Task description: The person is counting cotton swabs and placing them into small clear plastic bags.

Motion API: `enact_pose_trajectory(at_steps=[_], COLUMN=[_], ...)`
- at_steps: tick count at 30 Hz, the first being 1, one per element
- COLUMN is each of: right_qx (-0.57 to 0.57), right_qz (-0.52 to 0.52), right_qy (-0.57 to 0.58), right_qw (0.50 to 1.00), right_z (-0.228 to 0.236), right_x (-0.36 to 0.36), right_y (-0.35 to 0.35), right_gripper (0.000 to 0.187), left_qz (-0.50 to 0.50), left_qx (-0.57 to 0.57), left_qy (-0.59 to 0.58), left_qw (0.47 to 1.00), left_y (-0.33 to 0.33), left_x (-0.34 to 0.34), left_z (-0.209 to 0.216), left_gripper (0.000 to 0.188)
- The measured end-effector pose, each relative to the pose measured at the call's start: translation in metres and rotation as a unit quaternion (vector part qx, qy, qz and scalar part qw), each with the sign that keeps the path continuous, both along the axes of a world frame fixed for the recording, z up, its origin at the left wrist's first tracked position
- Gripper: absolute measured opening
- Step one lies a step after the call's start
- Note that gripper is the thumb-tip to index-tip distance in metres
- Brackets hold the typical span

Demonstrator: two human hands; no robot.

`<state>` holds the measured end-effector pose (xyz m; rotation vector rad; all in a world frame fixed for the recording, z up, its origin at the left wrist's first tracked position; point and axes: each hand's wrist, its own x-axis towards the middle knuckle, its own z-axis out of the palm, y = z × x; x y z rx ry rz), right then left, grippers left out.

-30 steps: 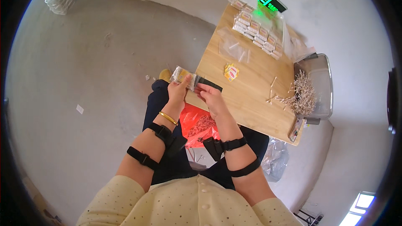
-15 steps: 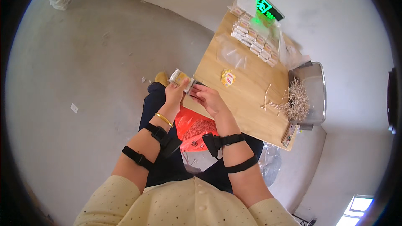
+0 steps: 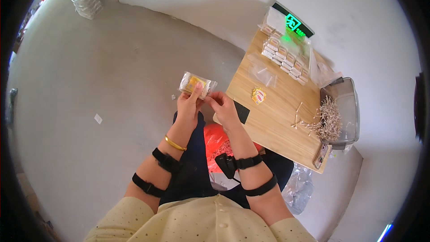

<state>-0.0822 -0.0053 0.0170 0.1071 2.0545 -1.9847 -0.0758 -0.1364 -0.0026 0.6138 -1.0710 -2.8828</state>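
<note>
A small clear plastic bag of cotton swabs with a yellow card inside is held up off the left edge of the table. My left hand is closed around its near side, thumb pressed on the card. The thumb and fingertips of my right hand are pinched together at the bag's near right corner, by its loose plastic end. A dark flat pad on the table's edge lies just right of my right hand, partly hidden by it. Several yellow printed cards lie in a small pile on the table.
Stacked packs of swabs stand at the table's far end, near empty clear bags. Loose swabs spill from a grey bin on the right. A phone lies at the near right corner. Below hangs a red bag.
The bag of swabs has turned nearly level and its loose right end now shows. My right hand has gone from spread fingers to a pinch on it. The whole view has shifted left.
</note>
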Motion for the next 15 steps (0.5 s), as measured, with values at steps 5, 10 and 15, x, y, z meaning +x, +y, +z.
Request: enact_pose_trajectory(at_steps=[5,10,15], right_qx=[-0.06,0.115,0.265], right_qz=[-0.014,-0.047,-0.04], right_qy=[0.073,0.211,0.301], right_qw=[0.995,0.97,0.915], right_z=[0.05,0.11,0.147], right_x=[0.026,0.064,0.119], right_y=[0.022,0.086,0.118], right_gripper=[0.011,0.01,0.008], left_qz=[-0.116,-0.202,-0.265], left_qx=[0.171,-0.146,-0.306], left_qy=[0.091,0.198,0.34], left_qw=[0.974,0.948,0.849], left_y=[-0.005,-0.009,0.018], left_x=[0.034,0.048,0.065], left_z=[0.042,0.053,0.118], left_gripper=[0.036,0.054,0.055])
